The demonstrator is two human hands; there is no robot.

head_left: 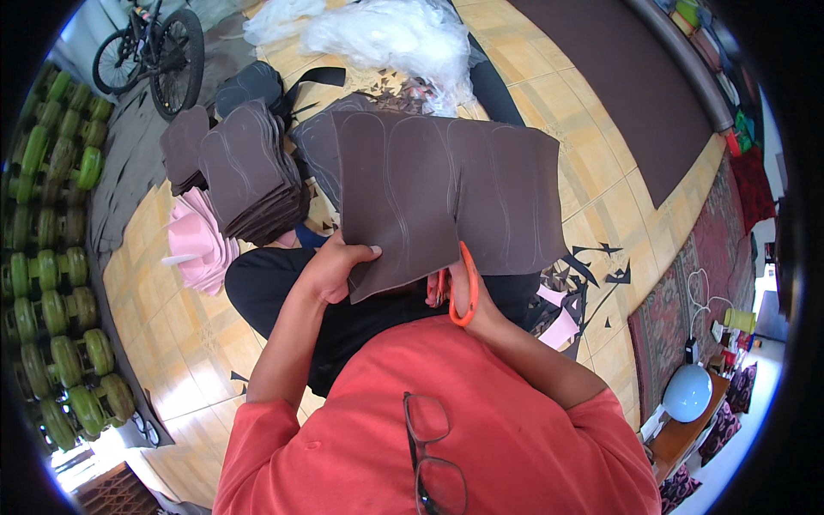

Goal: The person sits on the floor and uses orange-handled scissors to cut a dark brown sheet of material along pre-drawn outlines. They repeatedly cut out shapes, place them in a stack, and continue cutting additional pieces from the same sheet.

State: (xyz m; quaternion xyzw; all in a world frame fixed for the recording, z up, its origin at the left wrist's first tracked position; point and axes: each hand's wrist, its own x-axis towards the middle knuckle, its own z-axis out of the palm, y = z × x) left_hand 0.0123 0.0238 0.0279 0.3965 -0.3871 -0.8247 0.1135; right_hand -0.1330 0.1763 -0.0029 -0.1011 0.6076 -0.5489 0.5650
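Observation:
A dark brown sheet marked with curved light lines spreads over my lap. My left hand is closed on its lower left edge, thumb on top. Orange-handled scissors sit in my right hand, which is partly hidden by the handle and the sheet. Their blades are in a slit that runs up the middle of the sheet between two outlines. Beyond the left hand stand a tall stack of brown pieces with curved lines and a pile of pink pieces. Another marked dark piece lies partly under the sheet's far edge.
Scraps litter the tiled floor at my right. Smaller stacks stand at the far left, near a bicycle. Clear plastic is heaped ahead. A long brown sheet lies far right beside a patterned rug. Green openwork blocks line the left.

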